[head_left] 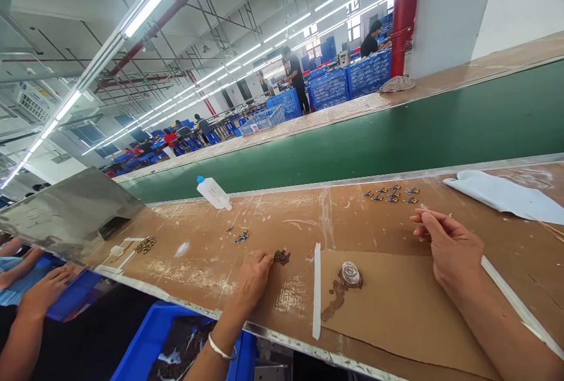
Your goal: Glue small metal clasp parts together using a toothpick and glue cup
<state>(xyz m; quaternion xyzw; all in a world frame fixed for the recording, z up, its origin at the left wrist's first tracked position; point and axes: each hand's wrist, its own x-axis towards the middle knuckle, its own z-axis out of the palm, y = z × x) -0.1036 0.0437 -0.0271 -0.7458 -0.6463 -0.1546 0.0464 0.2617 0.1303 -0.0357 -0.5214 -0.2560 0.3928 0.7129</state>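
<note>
My left hand, a bangle on its wrist, rests on the brown work surface with its fingers curled together. Its fingertips touch the edge of a small pile of dark brown pieces; what they grip is hidden. My right hand hovers above the right side of a cardboard sheet, thumb and fingers pinched together. Whatever that pinch holds is too small to make out. Beyond it lie several small blue and gold pieces in loose rows. A round whitish lump sits on the cardboard by a wet brown stain.
A white bottle with a blue cap lies near the green belt. Small blue pieces and gold pieces are grouped leftward. A white cloth lies right. Below the edge is a blue bin; another person's hand is left.
</note>
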